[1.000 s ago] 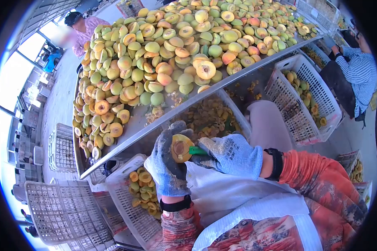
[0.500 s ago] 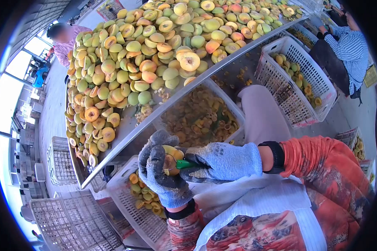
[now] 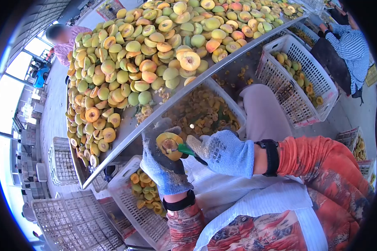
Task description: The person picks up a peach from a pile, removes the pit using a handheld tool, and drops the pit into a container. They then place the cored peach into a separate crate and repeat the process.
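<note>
Just in front of the counter (image 3: 199,83), the left grip (image 3: 161,167) cups a cut fruit (image 3: 169,142); the right grip (image 3: 228,153) clasps a green tool (image 3: 187,149), dark print (image 3: 224,149) on that glove (image 3: 244,158) too small to read.

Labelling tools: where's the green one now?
Head view, just below centre: the green tool is in the right hand, its end at the fruit half in the left hand.

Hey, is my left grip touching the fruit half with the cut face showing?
Touching. The head view shows the fruit half cupped in the left grip, its edge against the palm and its cut face toward the camera.
</note>
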Motion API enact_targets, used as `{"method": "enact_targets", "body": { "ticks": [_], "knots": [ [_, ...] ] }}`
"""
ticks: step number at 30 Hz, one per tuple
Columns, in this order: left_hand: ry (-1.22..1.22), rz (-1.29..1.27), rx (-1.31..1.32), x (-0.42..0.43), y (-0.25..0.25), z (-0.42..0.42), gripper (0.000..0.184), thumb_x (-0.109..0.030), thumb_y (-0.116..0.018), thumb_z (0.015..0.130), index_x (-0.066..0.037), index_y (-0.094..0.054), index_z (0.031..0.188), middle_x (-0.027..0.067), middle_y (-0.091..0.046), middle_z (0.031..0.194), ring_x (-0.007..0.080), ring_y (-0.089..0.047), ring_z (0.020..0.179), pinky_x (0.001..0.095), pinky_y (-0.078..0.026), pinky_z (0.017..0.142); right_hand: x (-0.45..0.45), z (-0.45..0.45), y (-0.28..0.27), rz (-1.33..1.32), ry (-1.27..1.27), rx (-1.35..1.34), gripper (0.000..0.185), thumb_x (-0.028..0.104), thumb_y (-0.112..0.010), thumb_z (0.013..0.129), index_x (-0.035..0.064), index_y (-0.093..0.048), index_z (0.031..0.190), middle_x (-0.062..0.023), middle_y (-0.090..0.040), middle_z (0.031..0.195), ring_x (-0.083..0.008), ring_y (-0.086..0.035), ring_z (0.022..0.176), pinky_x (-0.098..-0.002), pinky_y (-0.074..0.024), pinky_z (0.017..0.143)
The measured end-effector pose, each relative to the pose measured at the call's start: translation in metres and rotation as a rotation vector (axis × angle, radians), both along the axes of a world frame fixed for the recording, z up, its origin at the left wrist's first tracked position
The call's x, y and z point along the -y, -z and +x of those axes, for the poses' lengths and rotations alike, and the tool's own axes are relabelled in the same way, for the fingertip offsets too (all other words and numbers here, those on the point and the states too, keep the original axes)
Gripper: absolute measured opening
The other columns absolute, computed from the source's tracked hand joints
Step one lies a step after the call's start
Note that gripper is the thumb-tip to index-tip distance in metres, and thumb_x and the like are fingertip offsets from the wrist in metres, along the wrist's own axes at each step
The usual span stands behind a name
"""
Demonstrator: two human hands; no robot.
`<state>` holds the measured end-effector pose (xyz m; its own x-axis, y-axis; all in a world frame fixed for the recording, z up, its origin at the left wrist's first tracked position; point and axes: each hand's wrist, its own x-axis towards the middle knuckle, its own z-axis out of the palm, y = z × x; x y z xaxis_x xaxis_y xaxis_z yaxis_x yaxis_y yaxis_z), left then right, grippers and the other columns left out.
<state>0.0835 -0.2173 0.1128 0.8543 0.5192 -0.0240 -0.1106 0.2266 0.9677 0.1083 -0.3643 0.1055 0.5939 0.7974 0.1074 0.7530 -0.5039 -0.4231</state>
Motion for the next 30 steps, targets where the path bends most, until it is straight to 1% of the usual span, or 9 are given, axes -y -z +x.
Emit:
{"method": "enact_targets", "body": {
  "ticks": [1,7,9,12,15,19,21,25,30],
  "knots": [
    [0.001,0.458,-0.092,0.002,-0.002,-0.001,0.031,-0.022,-0.048,0.09,0.004,-0.055,0.105,0.0171,-0.062,0.095,0.0249,-0.062,0.082,0.0325,-0.052,0.071,0.001,0.0,-0.001,0.002,0.0,-0.001,0.056,0.026,-0.059,0.077,-0.0054,-0.042,0.12,-0.014,-0.056,0.071,-0.0258,-0.06,0.058,-0.0374,-0.0448,0.048],
    [-0.167,0.218,0.058,0.008,-0.008,0.003,0.025,-0.014,-0.049,0.088,0.008,-0.057,0.099,0.0175,-0.063,0.091,0.024,-0.063,0.075,0.0315,-0.052,0.068,-0.006,0.013,-0.009,0.319,-0.084,-0.568,0.042,0.022,-0.063,0.075,-0.0026,-0.047,0.104,-0.0186,-0.059,0.074,-0.03,-0.062,0.065,-0.0408,-0.0474,0.054],
    [-0.075,0.255,0.028,-0.006,-0.002,0.004,0.026,-0.013,-0.049,0.088,0.009,-0.057,0.099,0.0177,-0.063,0.09,0.0239,-0.063,0.073,0.0313,-0.052,0.067,-0.003,0.021,-0.035,0.151,-0.042,-1.176,0.036,0.021,-0.064,0.074,-0.0009,-0.047,0.097,-0.0183,-0.059,0.073,-0.0297,-0.062,0.066,-0.04,-0.0467,0.057],
    [0.034,0.178,-0.003,-0.015,0.007,0.006,0.026,-0.013,-0.05,0.087,0.01,-0.057,0.098,0.0177,-0.064,0.088,0.0236,-0.063,0.071,0.0307,-0.052,0.066,-0.01,0.023,-0.006,0.041,-0.093,-0.873,0.038,0.021,-0.064,0.074,-0.0007,-0.046,0.099,-0.0161,-0.058,0.072,-0.0254,-0.061,0.061,-0.0366,-0.0466,0.054],
    [-0.015,0.116,0.003,-0.01,0.007,0.008,0.025,-0.013,-0.051,0.086,0.01,-0.057,0.096,0.0172,-0.064,0.087,0.0235,-0.063,0.07,0.0303,-0.052,0.065,-0.009,0.029,-0.002,0.092,-0.144,-1.125,0.038,0.021,-0.063,0.075,-0.0005,-0.046,0.1,-0.0141,-0.058,0.071,-0.0215,-0.059,0.056,-0.0346,-0.0469,0.052],
    [0.069,0.277,-0.228,-0.016,0.001,0.012,0.027,-0.022,-0.056,0.084,0.003,-0.06,0.094,0.0106,-0.063,0.083,0.0153,-0.057,0.068,0.0245,-0.046,0.061,-0.006,0.036,-0.009,-0.013,-0.116,-0.987,0.035,0.02,-0.063,0.075,-0.0004,-0.046,0.098,-0.0127,-0.057,0.07,-0.0185,-0.057,0.052,-0.0325,-0.046,0.047],
    [0.193,0.177,-0.149,-0.015,0.002,0.014,0.027,-0.022,-0.054,0.085,0.003,-0.059,0.093,0.0122,-0.063,0.082,0.0164,-0.058,0.066,0.0253,-0.046,0.061,0.004,0.044,-0.023,0.034,-0.151,-1.107,0.014,0.012,-0.054,0.074,0.0,-0.053,0.08,-0.0085,-0.052,0.057,-0.0191,-0.055,0.045,-0.0301,-0.0429,0.041],
    [0.052,0.309,-0.133,-0.01,0.004,0.023,0.032,-0.025,-0.051,0.087,0.005,-0.061,0.092,0.0127,-0.064,0.079,0.0166,-0.058,0.064,0.0251,-0.046,0.06,0.002,0.052,-0.006,0.021,-0.161,-1.365,0.014,0.013,-0.057,0.073,0.0015,-0.054,0.081,-0.0078,-0.051,0.057,-0.0176,-0.053,0.042,-0.0289,-0.0406,0.037],
    [0.007,0.307,-0.162,-0.006,0.005,0.043,0.023,-0.015,-0.055,0.085,0.005,-0.061,0.094,0.0086,-0.064,0.077,0.008,-0.054,0.054,0.0181,-0.04,0.045,0.01,0.06,0.018,0.477,-0.233,-1.963,0.028,0.018,-0.063,0.074,0.0018,-0.052,0.094,-0.004,-0.05,0.062,-0.0124,-0.047,0.039,-0.0248,-0.0371,0.032]
  ]
}}
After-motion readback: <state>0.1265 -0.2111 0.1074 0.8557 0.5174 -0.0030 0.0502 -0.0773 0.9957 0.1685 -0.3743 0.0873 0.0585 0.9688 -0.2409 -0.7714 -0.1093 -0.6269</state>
